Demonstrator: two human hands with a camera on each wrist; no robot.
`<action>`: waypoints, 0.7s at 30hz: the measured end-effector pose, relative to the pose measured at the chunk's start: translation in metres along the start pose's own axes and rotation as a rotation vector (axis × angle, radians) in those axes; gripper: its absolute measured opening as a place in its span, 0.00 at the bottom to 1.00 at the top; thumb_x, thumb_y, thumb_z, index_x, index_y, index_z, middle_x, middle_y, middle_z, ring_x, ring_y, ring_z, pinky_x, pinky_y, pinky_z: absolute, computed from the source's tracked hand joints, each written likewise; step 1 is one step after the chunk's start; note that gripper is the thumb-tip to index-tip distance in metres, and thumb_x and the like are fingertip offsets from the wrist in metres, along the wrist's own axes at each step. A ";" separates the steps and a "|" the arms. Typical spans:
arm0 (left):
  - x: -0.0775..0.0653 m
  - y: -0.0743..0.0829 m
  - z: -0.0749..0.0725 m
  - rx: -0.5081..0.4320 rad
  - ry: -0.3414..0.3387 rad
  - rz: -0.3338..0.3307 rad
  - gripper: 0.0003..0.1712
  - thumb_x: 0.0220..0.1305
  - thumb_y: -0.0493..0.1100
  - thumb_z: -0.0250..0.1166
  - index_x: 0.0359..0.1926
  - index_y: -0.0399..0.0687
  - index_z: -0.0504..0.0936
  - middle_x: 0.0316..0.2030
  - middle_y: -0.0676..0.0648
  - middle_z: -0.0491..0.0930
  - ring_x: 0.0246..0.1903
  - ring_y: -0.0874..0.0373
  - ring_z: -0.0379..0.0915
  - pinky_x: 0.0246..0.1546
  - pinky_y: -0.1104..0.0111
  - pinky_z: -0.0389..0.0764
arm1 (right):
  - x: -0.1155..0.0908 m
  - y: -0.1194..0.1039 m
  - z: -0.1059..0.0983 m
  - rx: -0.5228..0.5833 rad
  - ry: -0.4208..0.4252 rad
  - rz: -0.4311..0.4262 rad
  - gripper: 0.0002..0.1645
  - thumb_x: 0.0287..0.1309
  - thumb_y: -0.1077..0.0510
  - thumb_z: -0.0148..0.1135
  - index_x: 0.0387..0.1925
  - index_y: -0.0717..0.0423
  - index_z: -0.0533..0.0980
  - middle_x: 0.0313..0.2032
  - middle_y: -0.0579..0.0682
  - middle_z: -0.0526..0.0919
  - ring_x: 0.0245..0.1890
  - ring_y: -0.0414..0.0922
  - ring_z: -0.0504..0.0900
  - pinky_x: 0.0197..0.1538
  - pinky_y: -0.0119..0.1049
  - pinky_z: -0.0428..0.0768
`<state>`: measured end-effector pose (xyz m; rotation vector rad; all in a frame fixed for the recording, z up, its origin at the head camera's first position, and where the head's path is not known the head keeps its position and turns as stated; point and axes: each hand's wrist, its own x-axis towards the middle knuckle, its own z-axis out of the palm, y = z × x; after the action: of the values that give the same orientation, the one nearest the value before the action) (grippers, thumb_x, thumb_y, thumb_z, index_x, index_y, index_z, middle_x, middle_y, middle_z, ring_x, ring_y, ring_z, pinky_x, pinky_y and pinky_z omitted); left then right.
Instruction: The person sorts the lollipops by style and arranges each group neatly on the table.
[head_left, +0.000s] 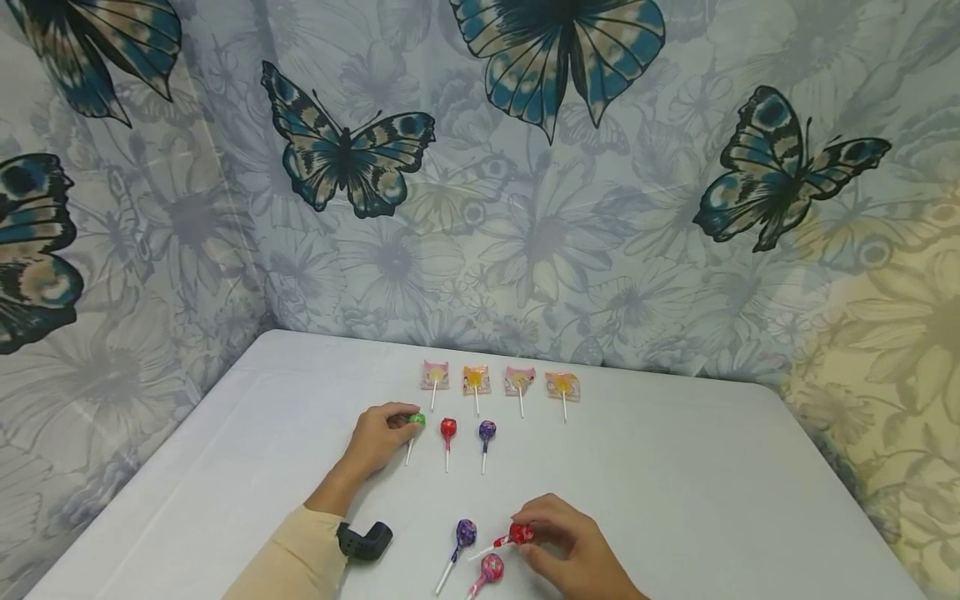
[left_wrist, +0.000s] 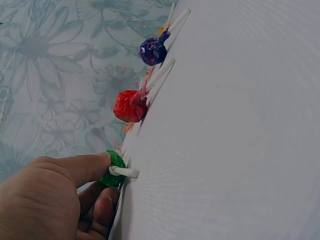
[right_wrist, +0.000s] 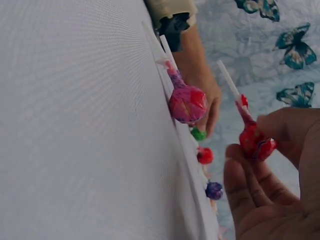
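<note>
My left hand (head_left: pixel 380 435) pinches a green lollipop (left_wrist: pixel 115 169) by its wrapped head, at the left end of the middle row. Beside it lie a red lollipop (head_left: pixel 448 428) and a purple lollipop (head_left: pixel 487 431), sticks toward me. My right hand (head_left: pixel 567 542) pinches a second red lollipop (right_wrist: pixel 255 142) by the head between thumb and fingers. In the right wrist view this one is raised above the tabletop. Close to the right hand lie another purple lollipop (head_left: pixel 466 532) and a pink lollipop (head_left: pixel 492 568), its stick running out at the head view's lower edge.
At the back of the white table (head_left: pixel 675 467), several flat lollipops in clear printed wrappers, such as an orange one (head_left: pixel 476 381), form a row. A butterfly-print cloth (head_left: pixel 540 242) hangs behind the table. A black band (head_left: pixel 364 542) sits on the left wrist.
</note>
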<state>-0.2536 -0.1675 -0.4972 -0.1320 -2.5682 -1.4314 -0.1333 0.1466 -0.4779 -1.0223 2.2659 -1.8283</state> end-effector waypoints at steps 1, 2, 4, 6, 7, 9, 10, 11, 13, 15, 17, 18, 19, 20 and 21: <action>0.000 0.000 0.000 -0.001 -0.001 -0.002 0.14 0.55 0.35 0.72 0.45 0.42 0.86 0.26 0.52 0.75 0.27 0.59 0.69 0.27 0.69 0.73 | 0.000 -0.001 0.000 0.013 0.008 0.015 0.15 0.61 0.66 0.63 0.49 0.64 0.77 0.44 0.53 0.78 0.41 0.49 0.80 0.47 0.40 0.80; 0.000 0.000 0.001 -0.002 -0.001 -0.003 0.14 0.55 0.35 0.72 0.45 0.42 0.86 0.26 0.53 0.75 0.27 0.59 0.69 0.26 0.69 0.73 | -0.001 -0.002 0.001 0.020 0.020 0.029 0.15 0.61 0.65 0.63 0.49 0.64 0.77 0.43 0.53 0.78 0.41 0.48 0.80 0.46 0.39 0.80; 0.000 0.000 0.001 -0.005 0.001 -0.005 0.14 0.55 0.35 0.72 0.45 0.42 0.86 0.26 0.52 0.75 0.27 0.58 0.69 0.27 0.69 0.73 | 0.000 -0.003 0.001 0.020 0.048 0.015 0.14 0.61 0.65 0.63 0.48 0.64 0.78 0.43 0.54 0.77 0.40 0.49 0.79 0.45 0.39 0.80; 0.000 0.000 0.001 -0.006 0.004 -0.004 0.14 0.55 0.35 0.72 0.45 0.42 0.86 0.26 0.52 0.75 0.27 0.58 0.69 0.27 0.69 0.73 | 0.000 -0.004 0.001 0.005 0.073 -0.027 0.13 0.61 0.66 0.63 0.48 0.64 0.78 0.42 0.54 0.78 0.39 0.50 0.78 0.43 0.39 0.81; 0.000 0.000 0.001 -0.006 0.005 -0.002 0.14 0.55 0.34 0.72 0.45 0.42 0.86 0.26 0.52 0.75 0.27 0.58 0.69 0.27 0.69 0.73 | 0.001 -0.004 0.001 -0.005 0.087 -0.051 0.14 0.60 0.67 0.63 0.48 0.63 0.78 0.42 0.54 0.78 0.39 0.50 0.78 0.42 0.38 0.81; 0.000 -0.001 0.002 -0.007 0.003 0.003 0.14 0.55 0.34 0.72 0.45 0.42 0.86 0.26 0.52 0.75 0.27 0.58 0.69 0.26 0.69 0.73 | 0.002 -0.005 -0.001 -0.016 0.107 -0.106 0.16 0.59 0.70 0.62 0.50 0.63 0.77 0.42 0.56 0.79 0.38 0.51 0.78 0.41 0.39 0.81; 0.000 -0.001 0.002 -0.007 0.001 0.004 0.14 0.55 0.34 0.72 0.45 0.42 0.86 0.26 0.52 0.75 0.27 0.58 0.69 0.26 0.69 0.73 | 0.002 -0.006 -0.001 -0.020 0.113 -0.127 0.17 0.59 0.72 0.62 0.50 0.62 0.77 0.42 0.57 0.79 0.38 0.51 0.78 0.41 0.39 0.81; 0.000 -0.001 0.002 -0.006 0.000 0.005 0.14 0.55 0.34 0.72 0.44 0.42 0.86 0.26 0.52 0.75 0.27 0.59 0.69 0.27 0.70 0.73 | 0.003 -0.008 -0.003 -0.025 0.121 -0.136 0.18 0.58 0.73 0.62 0.51 0.62 0.77 0.42 0.57 0.79 0.38 0.50 0.79 0.41 0.39 0.81; 0.000 -0.001 0.003 -0.005 -0.004 0.005 0.14 0.55 0.35 0.72 0.45 0.42 0.86 0.26 0.52 0.75 0.27 0.59 0.69 0.27 0.69 0.73 | 0.004 -0.011 -0.005 -0.036 0.133 -0.157 0.20 0.58 0.74 0.62 0.52 0.61 0.76 0.42 0.57 0.80 0.38 0.50 0.79 0.42 0.40 0.81; 0.000 -0.001 0.003 -0.003 -0.002 0.001 0.14 0.55 0.35 0.72 0.44 0.42 0.86 0.26 0.52 0.75 0.27 0.59 0.69 0.27 0.69 0.73 | 0.005 -0.016 -0.008 -0.042 0.144 -0.172 0.20 0.57 0.75 0.62 0.51 0.61 0.76 0.41 0.56 0.80 0.38 0.48 0.79 0.42 0.39 0.81; 0.000 -0.001 0.002 -0.002 0.000 -0.001 0.14 0.55 0.35 0.72 0.44 0.43 0.86 0.26 0.52 0.75 0.27 0.59 0.69 0.27 0.69 0.73 | 0.007 -0.020 -0.011 -0.038 0.157 -0.197 0.21 0.55 0.76 0.62 0.51 0.63 0.76 0.41 0.57 0.80 0.39 0.47 0.78 0.43 0.38 0.81; 0.000 0.000 0.002 -0.001 0.002 -0.001 0.14 0.55 0.35 0.72 0.44 0.42 0.86 0.26 0.52 0.75 0.27 0.59 0.69 0.27 0.69 0.73 | 0.008 -0.021 -0.013 -0.036 0.163 -0.217 0.21 0.54 0.77 0.62 0.51 0.64 0.76 0.42 0.57 0.80 0.39 0.47 0.78 0.43 0.37 0.80; 0.000 0.000 0.002 -0.002 0.005 0.000 0.14 0.55 0.35 0.72 0.44 0.42 0.86 0.26 0.52 0.75 0.27 0.58 0.69 0.27 0.69 0.73 | 0.009 -0.023 -0.015 -0.037 0.171 -0.234 0.22 0.53 0.78 0.62 0.51 0.65 0.76 0.42 0.58 0.79 0.39 0.46 0.78 0.43 0.36 0.80; 0.000 0.000 0.002 -0.002 0.006 0.000 0.14 0.55 0.34 0.72 0.44 0.42 0.86 0.26 0.52 0.75 0.27 0.58 0.69 0.27 0.69 0.73 | 0.010 -0.024 -0.016 -0.037 0.177 -0.260 0.23 0.52 0.79 0.62 0.51 0.66 0.76 0.42 0.59 0.78 0.39 0.47 0.77 0.42 0.35 0.80; 0.000 0.000 0.002 -0.003 0.008 0.000 0.14 0.55 0.34 0.72 0.44 0.42 0.86 0.26 0.52 0.75 0.27 0.59 0.69 0.27 0.69 0.73 | 0.012 -0.025 -0.018 -0.035 0.182 -0.285 0.24 0.51 0.81 0.62 0.51 0.67 0.76 0.43 0.60 0.77 0.39 0.47 0.77 0.43 0.35 0.80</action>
<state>-0.2536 -0.1663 -0.4982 -0.1271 -2.5600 -1.4326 -0.1389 0.1539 -0.4467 -1.2932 2.3638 -2.0738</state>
